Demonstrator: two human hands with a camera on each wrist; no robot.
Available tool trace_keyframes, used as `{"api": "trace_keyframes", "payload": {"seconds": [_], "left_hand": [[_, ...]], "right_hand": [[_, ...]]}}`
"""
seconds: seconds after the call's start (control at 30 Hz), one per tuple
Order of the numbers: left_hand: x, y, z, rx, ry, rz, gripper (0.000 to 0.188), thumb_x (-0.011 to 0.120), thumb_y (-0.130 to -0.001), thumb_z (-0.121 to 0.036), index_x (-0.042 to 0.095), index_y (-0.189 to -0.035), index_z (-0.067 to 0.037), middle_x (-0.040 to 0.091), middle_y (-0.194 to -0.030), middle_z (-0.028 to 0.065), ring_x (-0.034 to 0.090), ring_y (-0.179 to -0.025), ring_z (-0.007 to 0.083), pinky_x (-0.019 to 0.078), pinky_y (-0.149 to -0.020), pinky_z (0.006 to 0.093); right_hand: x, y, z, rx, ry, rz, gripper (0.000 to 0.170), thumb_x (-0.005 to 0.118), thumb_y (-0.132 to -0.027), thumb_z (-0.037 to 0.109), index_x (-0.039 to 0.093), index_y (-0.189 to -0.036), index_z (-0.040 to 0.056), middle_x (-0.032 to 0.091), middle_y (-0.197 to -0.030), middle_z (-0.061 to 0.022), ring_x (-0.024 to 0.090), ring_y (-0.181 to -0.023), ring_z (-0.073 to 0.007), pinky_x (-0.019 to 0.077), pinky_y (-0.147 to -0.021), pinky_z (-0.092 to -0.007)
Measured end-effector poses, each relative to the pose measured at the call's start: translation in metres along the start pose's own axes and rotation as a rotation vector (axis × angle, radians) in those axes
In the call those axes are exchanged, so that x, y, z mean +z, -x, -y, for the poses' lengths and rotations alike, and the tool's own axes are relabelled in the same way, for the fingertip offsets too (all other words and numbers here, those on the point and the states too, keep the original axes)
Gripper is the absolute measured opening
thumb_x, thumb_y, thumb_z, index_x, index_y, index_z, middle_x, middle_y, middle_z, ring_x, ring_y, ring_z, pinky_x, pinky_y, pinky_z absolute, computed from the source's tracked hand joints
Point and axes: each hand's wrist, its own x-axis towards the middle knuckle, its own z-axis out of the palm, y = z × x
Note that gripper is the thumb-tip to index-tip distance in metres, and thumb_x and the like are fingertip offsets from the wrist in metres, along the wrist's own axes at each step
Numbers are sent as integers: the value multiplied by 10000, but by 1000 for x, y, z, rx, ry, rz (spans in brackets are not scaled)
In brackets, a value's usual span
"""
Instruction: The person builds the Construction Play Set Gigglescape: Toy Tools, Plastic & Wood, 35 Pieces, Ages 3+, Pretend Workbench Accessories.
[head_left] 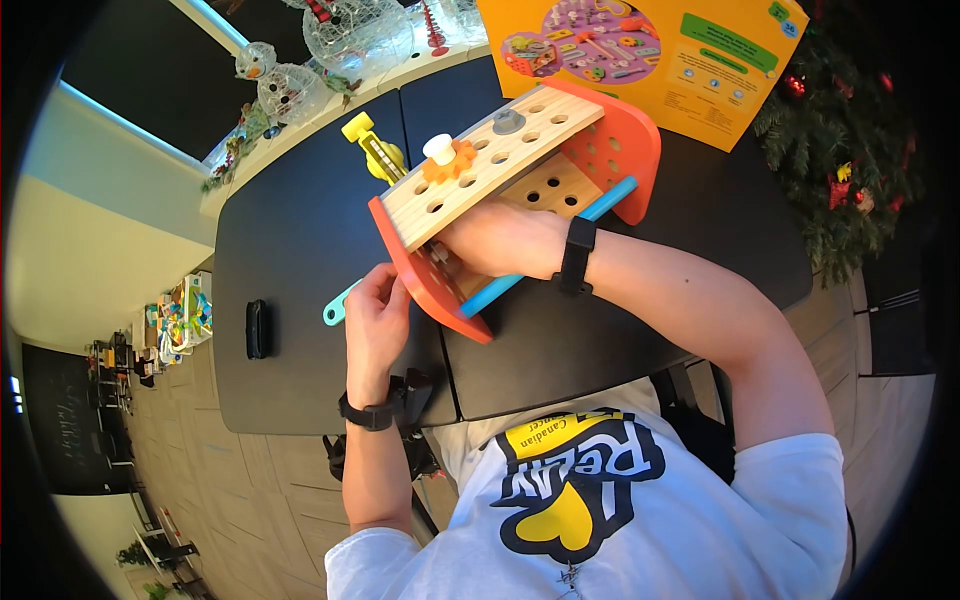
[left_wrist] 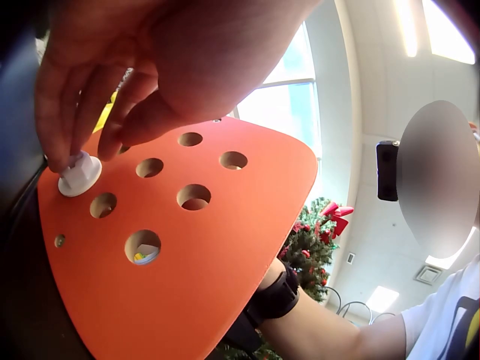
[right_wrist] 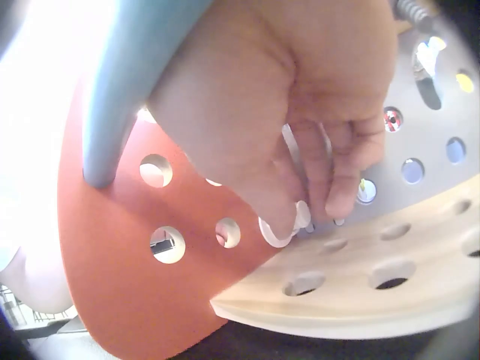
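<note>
A toy workbench has orange side panels (head_left: 632, 165) (left_wrist: 225, 277) (right_wrist: 112, 247) and pale wooden boards (head_left: 490, 160) (right_wrist: 360, 300) with holes. At the outer face of the left panel, my left hand (head_left: 378, 320) (left_wrist: 157, 75) pinches a white hex-shaped piece (left_wrist: 79, 176) seated against a hole. My right hand (head_left: 505, 240) (right_wrist: 285, 97) reaches under the top board; on the panel's inner face its thumb and fingers grip a white round piece (right_wrist: 274, 231), partly covered by the fingertips. An orange gear (head_left: 448, 162) with a white peg (head_left: 438, 149) and a grey piece (head_left: 508, 122) sit on top.
Blue rods (head_left: 490, 296) (right_wrist: 112, 127) join the panels. On the dark table (head_left: 300, 210), a yellow tool (head_left: 375, 148) stands behind the workbench, a teal piece (head_left: 339, 304) lies beside my left hand, and a black case (head_left: 258, 329) lies farther left. A yellow box (head_left: 650, 60) stands behind.
</note>
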Motion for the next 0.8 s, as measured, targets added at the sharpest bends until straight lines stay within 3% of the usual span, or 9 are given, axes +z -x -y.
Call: {"api": "trace_keyframes", "payload": {"seconds": [0.23, 0.43, 0.53, 0.63, 0.73, 0.8], "left_hand": [[1, -1, 5, 22, 7, -8, 221, 608, -1044, -150, 704, -1079, 46, 744, -880, 71, 634, -806, 114, 515, -765, 290], [0, -1, 5, 12, -6, -7, 213, 608, -1042, -144, 703, -1069, 45, 740, -873, 72, 627, -795, 115, 510, -754, 289], [0, -1, 5, 25, -18, -8, 210, 605, -1043, -141, 701, -1063, 45, 739, -871, 72, 629, -791, 115, 512, -750, 289], [0, -1, 3, 21, -10, -12, 212, 605, -1042, -143, 701, -1065, 45, 739, -873, 74, 629, -792, 117, 511, -750, 289], [0, 1, -2, 3, 1, -7, 215, 606, -1042, -146, 701, -1068, 44, 739, -876, 72, 629, -796, 116, 511, -754, 288], [0, -1, 3, 20, -2, -5, 218, 606, -1043, -149, 701, -1070, 45, 738, -880, 69, 631, -802, 116, 511, -758, 287]], "right_hand": [[15, -7, -10, 173, 76, 283, 349, 719, -886, 211, 721, -1160, -5, 718, -1207, -191, 690, -1133, -353, 558, -975, -438], [6, -9, -2, 131, -40, 215, 460, 792, -814, 168, 666, -1231, 20, 717, -1214, -192, 685, -1142, -361, 554, -983, -437], [-3, -7, 3, 21, -64, 136, 517, 814, -785, 145, 640, -1258, 30, 716, -1211, -194, 684, -1144, -363, 552, -988, -433], [0, -5, 0, 71, -91, 127, 497, 807, -797, 162, 649, -1249, 27, 715, -1218, -196, 684, -1148, -364, 550, -993, -432], [24, -10, -15, 59, 69, 207, 489, 804, -804, 177, 651, -1243, 25, 714, -1226, -194, 684, -1150, -363, 549, -992, -432], [22, -8, -16, 82, 59, 258, 354, 758, -852, 153, 655, -1166, 22, 701, -1186, -195, 672, -1110, -378, 543, -961, -439]]}}
